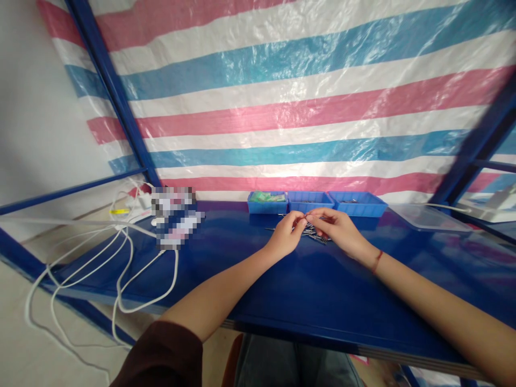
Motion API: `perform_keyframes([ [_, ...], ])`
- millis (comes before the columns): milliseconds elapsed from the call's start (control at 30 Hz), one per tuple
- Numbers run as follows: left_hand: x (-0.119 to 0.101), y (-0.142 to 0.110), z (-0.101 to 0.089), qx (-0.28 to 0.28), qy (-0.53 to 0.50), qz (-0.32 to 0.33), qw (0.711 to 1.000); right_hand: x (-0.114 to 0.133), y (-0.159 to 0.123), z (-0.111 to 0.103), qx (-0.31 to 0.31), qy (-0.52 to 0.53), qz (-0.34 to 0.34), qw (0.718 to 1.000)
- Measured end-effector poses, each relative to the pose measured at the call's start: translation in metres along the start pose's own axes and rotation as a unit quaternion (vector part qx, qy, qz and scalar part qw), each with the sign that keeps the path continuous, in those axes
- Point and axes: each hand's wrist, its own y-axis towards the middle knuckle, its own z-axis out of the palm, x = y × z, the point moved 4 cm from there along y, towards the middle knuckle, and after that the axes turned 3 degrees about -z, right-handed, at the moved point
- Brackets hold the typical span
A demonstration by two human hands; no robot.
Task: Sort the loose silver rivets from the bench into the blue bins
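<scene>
My left hand (287,234) and my right hand (337,228) meet fingertip to fingertip over a blue table (306,290), both pinched on a small thin part I cannot make out. Beneath them lies a little heap of thin metal pins (316,235). Just beyond stand three blue bins: the left bin (266,202) holds green pieces, the middle bin (309,200) and the right bin (357,203) hold small dark parts. A red string circles my right wrist.
White cables (121,258) loop over the table's left end near a blurred object (175,216). A clear plastic tray (425,217) lies at the right. A striped pink, blue and white tarp (306,107) hangs behind, framed by blue posts.
</scene>
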Motion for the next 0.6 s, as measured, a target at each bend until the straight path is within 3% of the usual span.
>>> perform_keyframes([
  [400, -0.001, 0.0, 0.003, 0.02, -0.041, -0.016, 0.999, 0.012, -0.001, 0.002, 0.01, -0.015, -0.029, 0.999],
  [600, -0.001, 0.0, 0.0, -0.003, -0.037, -0.029, 0.999, 0.013, 0.001, -0.002, 0.008, -0.068, -0.088, 0.994],
])
